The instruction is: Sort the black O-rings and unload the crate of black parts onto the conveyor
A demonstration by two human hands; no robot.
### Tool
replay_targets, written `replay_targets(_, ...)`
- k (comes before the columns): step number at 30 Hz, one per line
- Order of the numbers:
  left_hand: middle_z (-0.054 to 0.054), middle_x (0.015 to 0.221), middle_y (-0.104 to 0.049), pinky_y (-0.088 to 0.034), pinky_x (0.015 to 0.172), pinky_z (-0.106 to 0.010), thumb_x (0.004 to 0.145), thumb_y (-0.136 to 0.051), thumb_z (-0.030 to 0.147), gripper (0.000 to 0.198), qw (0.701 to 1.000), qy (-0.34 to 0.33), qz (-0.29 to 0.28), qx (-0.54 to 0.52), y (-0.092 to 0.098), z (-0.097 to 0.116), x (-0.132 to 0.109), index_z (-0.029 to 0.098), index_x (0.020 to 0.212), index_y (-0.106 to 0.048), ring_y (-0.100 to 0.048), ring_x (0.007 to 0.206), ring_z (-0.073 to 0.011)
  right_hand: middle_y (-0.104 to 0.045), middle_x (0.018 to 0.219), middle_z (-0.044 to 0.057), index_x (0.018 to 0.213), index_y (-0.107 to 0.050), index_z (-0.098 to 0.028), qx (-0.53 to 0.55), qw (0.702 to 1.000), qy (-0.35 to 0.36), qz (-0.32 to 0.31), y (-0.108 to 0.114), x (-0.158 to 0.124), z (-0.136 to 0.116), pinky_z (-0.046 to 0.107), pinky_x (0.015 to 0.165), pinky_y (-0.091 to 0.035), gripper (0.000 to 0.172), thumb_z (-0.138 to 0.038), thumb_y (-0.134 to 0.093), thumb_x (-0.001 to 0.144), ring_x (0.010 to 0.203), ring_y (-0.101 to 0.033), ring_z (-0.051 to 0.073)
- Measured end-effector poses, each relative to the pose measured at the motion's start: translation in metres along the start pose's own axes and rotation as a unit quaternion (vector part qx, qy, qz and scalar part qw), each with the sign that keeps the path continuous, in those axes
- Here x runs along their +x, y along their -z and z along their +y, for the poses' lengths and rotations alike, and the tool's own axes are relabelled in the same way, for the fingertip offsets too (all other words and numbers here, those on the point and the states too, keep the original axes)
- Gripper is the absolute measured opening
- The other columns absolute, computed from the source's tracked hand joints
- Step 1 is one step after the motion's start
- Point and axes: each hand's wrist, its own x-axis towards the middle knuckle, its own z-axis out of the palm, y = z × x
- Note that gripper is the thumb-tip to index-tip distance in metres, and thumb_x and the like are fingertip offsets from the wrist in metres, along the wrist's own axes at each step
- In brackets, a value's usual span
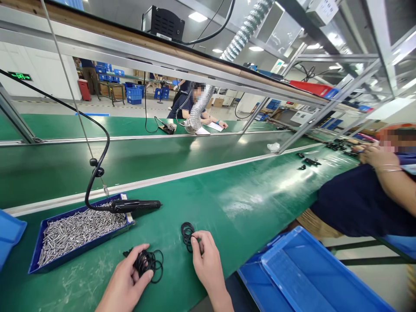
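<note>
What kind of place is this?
Most likely a factory assembly line: long green workbenches, a tray of metal screws beside an electric screwdriver, and hands sorting black rubber rings.
</note>
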Motion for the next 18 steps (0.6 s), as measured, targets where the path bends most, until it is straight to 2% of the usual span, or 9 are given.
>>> replay_targets(3,0.005,0.069,-0.048,-0.036,0.065,-0.03,0.09,-0.054,0.071,0.078,1.0,0.004,-0.014,-0.008,0.0,-0.002,0.001,0.018,0.147,-0.052,-0.051,0.066,-0.0188,-0.056,0.077,0.0,0.095,-0.062,-0.024,0.048,0.997,-0.009,-0.058,-0.008,-0.016,-0.018,0.03,0.06,-0.041,0.027,-0.039,-0.046,0.11,0.063,-0.052,0.017)
replay_targets(6,0.004,0.07,-0.05,-0.035,0.065,-0.029,0.089,-0.056,0.075,0.084,0.999,0.009,-0.044,-0.013,0.002,-0.005,0.003,0.018,0.15,-0.047,-0.052,0.067,-0.0191,-0.061,0.087,0.001,0.101,-0.066,-0.024,0.073,0.984,0.026,-0.163,-0.016,-0.027,-0.037,0.03,0.064,-0.042,0.017,-0.033,-0.053,0.106,0.068,-0.055,0.016)
replay_targets(7,0.004,0.07,-0.05,-0.035,0.065,-0.029,0.088,-0.058,0.074,0.085,0.999,0.011,-0.052,-0.01,0.003,-0.006,0.003,0.018,0.151,-0.046,-0.052,0.067,-0.0192,-0.062,0.091,0.001,0.104,-0.067,-0.025,0.074,0.98,0.032,-0.18,-0.016,-0.027,-0.039,0.03,0.065,-0.043,0.015,-0.033,-0.055,0.105,0.068,-0.055,0.016)
replay_targets(9,0.005,0.069,-0.049,-0.035,0.066,-0.03,0.088,-0.059,0.07,0.084,0.999,0.01,-0.051,0.0,0.003,-0.006,0.003,0.018,0.152,-0.045,-0.052,0.066,-0.0193,-0.064,0.097,0.002,0.107,-0.067,-0.025,0.058,0.986,0.027,-0.155,-0.013,-0.02,-0.033,0.031,0.067,-0.044,0.016,-0.036,-0.055,0.106,0.069,-0.056,0.016)
replay_targets(11,0.005,0.069,-0.049,-0.036,0.068,-0.031,0.089,-0.058,0.067,0.08,0.999,0.006,-0.034,0.008,0.003,-0.003,0.002,0.018,0.151,-0.048,-0.051,0.066,-0.0193,-0.064,0.107,0.005,0.111,-0.067,-0.024,0.003,0.997,0.009,-0.078,-0.006,-0.006,-0.016,0.033,0.071,-0.047,0.023,-0.041,-0.051,0.107,0.076,-0.059,0.018)
replay_targets(13,0.004,0.07,-0.048,-0.036,0.069,-0.032,0.089,-0.056,0.064,0.077,1.0,0.001,-0.02,0.01,0.003,0.001,0.0,0.017,0.15,-0.05,-0.051,0.066,-0.0192,-0.064,0.117,0.008,0.12,-0.066,-0.023,-0.06,0.998,-0.002,-0.036,0.001,0.009,0.005,0.034,0.074,-0.049,0.028,-0.043,-0.05,0.107,0.085,-0.064,0.021)
replay_targets(15,0.004,0.07,-0.048,-0.036,0.069,-0.032,0.089,-0.055,0.063,0.077,1.0,-0.001,-0.016,0.008,0.002,0.004,-0.001,0.017,0.15,-0.051,-0.05,0.066,-0.0192,-0.065,0.116,0.007,0.121,-0.067,-0.024,-0.092,0.994,0.003,-0.053,0.004,0.02,0.021,0.034,0.076,-0.049,0.028,-0.042,-0.051,0.107,0.09,-0.067,0.022)
replay_targets(18,0.004,0.071,-0.047,-0.037,0.071,-0.032,0.088,-0.055,0.062,0.077,1.0,0.002,-0.014,0.009,0.003,0.006,-0.002,0.017,0.15,-0.051,-0.05,0.067,-0.0193,-0.068,0.104,0.004,0.106,-0.069,-0.025,-0.115,0.989,0.034,-0.081,0.004,0.026,0.029,0.033,0.078,-0.048,0.025,-0.039,-0.048,0.109,0.09,-0.068,0.021)
